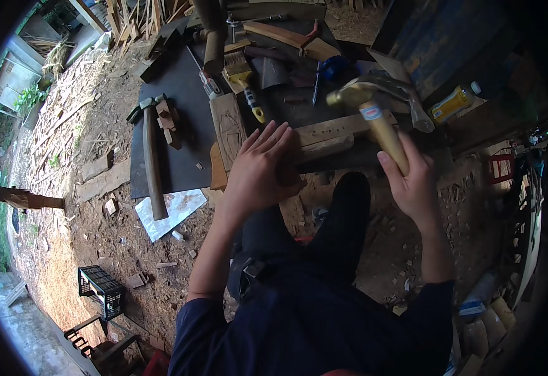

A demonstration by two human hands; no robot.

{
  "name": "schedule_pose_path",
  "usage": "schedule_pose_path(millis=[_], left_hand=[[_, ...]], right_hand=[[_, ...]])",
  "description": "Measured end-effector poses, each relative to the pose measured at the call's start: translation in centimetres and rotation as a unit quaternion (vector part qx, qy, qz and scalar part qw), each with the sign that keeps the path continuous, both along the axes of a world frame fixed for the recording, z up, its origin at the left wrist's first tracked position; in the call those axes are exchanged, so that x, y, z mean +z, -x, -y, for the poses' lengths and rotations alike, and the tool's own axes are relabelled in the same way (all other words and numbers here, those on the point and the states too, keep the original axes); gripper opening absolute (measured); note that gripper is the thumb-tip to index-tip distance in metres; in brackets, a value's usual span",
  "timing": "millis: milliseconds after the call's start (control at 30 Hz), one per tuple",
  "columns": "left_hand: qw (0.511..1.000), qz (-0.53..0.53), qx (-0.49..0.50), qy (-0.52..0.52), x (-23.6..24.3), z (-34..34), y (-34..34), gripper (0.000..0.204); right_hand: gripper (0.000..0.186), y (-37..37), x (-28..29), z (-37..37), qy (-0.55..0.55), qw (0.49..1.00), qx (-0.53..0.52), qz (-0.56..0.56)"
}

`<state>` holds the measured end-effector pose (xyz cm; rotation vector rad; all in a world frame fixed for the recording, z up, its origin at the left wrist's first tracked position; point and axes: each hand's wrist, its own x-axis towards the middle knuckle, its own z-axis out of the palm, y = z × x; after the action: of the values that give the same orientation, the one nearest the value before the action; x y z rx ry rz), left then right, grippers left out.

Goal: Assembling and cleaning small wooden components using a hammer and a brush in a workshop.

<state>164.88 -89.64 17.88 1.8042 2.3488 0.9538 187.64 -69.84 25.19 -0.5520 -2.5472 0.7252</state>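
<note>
My right hand [409, 178] is wrapped round the wooden handle of a claw hammer [384, 135]. The hammer is raised over the right end of a long wooden block [333, 130] with small marks along its top, and its head is slightly blurred. My left hand [261, 166] clasps the block's left end, fingers stretched over the top and thumb on the near side. What lies under that palm is hidden. Just left of it is a wooden board [229, 128] with a drawn or carved outline. A second wooden piece [327, 149] lies along the block's near side.
On the dark table [183, 163] are another hammer [152, 156], a paintbrush [237, 72], a screwdriver [208, 84], small wood pieces [167, 122] and a clear bag [418, 113]. A yellow bottle [453, 103] lies at the right. A black crate [101, 291] stands on the chip-strewn ground.
</note>
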Motion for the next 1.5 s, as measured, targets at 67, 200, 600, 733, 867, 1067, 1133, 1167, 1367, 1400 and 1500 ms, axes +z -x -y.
schedule_pose_path(millis=[67,200,600,733,867,1067,1133,1167,1367,1400,1500], left_hand=[[1.0,-0.004,0.017,0.012,0.0,0.1,-0.1,0.098],[1.0,-0.001,0.0,-0.003,0.0,0.1,-0.1,0.098],[1.0,0.011,0.004,0.008,-0.2,0.0,-0.1,0.101],[1.0,0.003,0.008,0.004,-0.1,-0.3,0.0,0.104],[0.999,0.026,0.022,0.007,0.6,0.7,0.0,0.119],[0.997,0.024,0.076,-0.008,1.0,6.5,1.2,0.132],[0.998,0.004,0.058,0.006,0.1,6.9,1.4,0.129],[0.997,-0.022,0.07,0.002,-0.4,6.9,1.2,0.127],[0.996,-0.033,0.078,-0.013,-1.8,6.9,1.5,0.119],[0.996,-0.034,0.076,-0.01,-1.8,6.9,1.6,0.121],[0.997,-0.033,0.072,-0.013,-1.7,7.0,1.7,0.122]], right_hand=[[0.04,0.0,-0.1,0.0,0.036,0.998,-0.044,-0.033],[0.038,0.0,-0.3,-0.1,-0.057,0.995,0.041,0.071],[0.036,-0.3,-1.4,0.0,0.002,1.0,0.002,-0.005],[0.033,0.3,-1.4,-0.2,-0.044,0.998,0.025,0.042],[0.033,2.5,-1.2,-1.1,0.253,0.967,0.008,0.016],[0.045,9.5,-3.6,-4.0,0.407,0.888,0.132,-0.17],[0.049,11.0,-5.0,-4.8,0.398,0.894,0.123,-0.165],[0.048,11.4,-5.6,-5.0,0.406,0.89,0.119,-0.169],[0.04,11.8,-7.5,-5.0,0.392,0.903,0.094,-0.147],[0.037,11.7,-7.6,-4.9,0.389,0.902,0.129,-0.14],[0.033,11.7,-7.5,-4.6,0.378,0.906,0.132,-0.136]])
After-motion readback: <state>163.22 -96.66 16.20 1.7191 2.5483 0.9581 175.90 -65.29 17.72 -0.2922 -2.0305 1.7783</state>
